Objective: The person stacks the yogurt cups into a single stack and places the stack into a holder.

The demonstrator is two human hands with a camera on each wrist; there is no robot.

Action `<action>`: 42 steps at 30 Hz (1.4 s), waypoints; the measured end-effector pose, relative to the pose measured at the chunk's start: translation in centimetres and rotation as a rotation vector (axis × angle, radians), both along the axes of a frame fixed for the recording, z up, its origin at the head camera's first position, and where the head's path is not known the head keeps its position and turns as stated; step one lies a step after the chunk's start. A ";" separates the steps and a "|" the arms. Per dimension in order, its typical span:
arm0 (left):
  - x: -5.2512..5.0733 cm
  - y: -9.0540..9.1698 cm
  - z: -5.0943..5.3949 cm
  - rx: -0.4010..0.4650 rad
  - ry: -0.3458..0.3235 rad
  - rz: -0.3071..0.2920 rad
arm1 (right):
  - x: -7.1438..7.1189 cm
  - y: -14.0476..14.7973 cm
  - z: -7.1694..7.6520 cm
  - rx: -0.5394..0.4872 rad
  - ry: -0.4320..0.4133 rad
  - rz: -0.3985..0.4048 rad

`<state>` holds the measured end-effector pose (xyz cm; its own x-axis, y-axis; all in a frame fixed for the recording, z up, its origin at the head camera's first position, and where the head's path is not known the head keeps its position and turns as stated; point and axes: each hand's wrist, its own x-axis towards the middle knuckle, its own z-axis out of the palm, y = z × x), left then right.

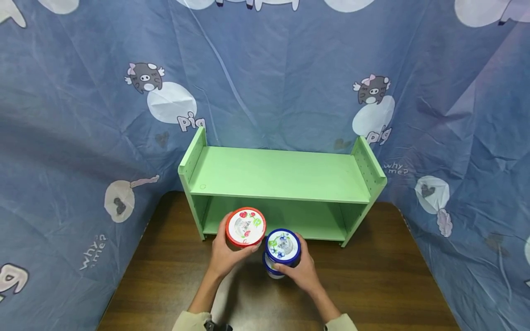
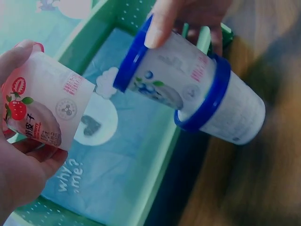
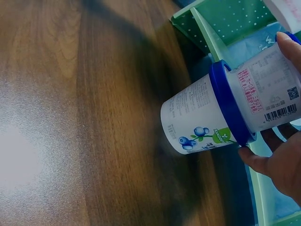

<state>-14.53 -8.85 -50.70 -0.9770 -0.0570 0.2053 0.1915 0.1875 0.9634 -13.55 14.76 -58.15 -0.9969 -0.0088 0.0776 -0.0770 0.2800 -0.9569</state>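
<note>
So, taking 12 o'clock as straight ahead of the person: both hands are busy. The left hand point(image 1: 225, 257) is wrapped round a round white tub with a red-rimmed lid and strawberry print point(image 1: 246, 227), just in front of the pale green two-tier shelf unit point(image 1: 277, 174) at 12. The right hand point(image 1: 305, 271) has its thumb and fingers clamped on a round white tub with a blue-rimmed lid and blueberry print point(image 1: 283, 245), at about 4 o'clock from the red one.

That blue one sits on a second, matching blue-lidded tub point(image 3: 188, 117), which peeks out around 7 o'clock in the head view. Can't tell whether the bottom tub touches the brown wood-look worktop point(image 1: 356, 285) or hangs above it.

My two cents: the stack is the fiddly bit. I'd keep it upright and move it slowly, as the grip is mostly on the upper tub and the lower one could slide or drop. The right wrist view shows a fingertip down by the lower lid's rim, so steady the join there. Hold the red tub level, don't squeeze hard, and keep it clear of the stack and the shelf's front edge.
</note>
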 end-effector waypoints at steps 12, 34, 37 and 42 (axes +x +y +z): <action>-0.5 2.5 1.2 0.039 -0.001 -0.082 | 0.0 0.1 -0.3 0.012 0.017 0.001; -0.8 6.4 1.0 0.054 -0.029 -0.189 | 0.1 0.0 -0.1 0.029 -0.016 0.003; -0.8 6.6 0.8 0.057 -0.031 -0.194 | 0.1 0.0 -0.1 0.028 -0.031 0.004; -0.8 6.9 0.5 0.042 -0.045 -0.197 | 0.1 0.0 -0.2 0.026 -0.047 -0.002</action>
<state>-15.37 -1.99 -50.23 -0.9782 0.1286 0.1631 0.1776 0.1099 0.9780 -13.46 14.78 -58.39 -0.9995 -0.0081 0.0304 -0.0314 0.3048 -0.9519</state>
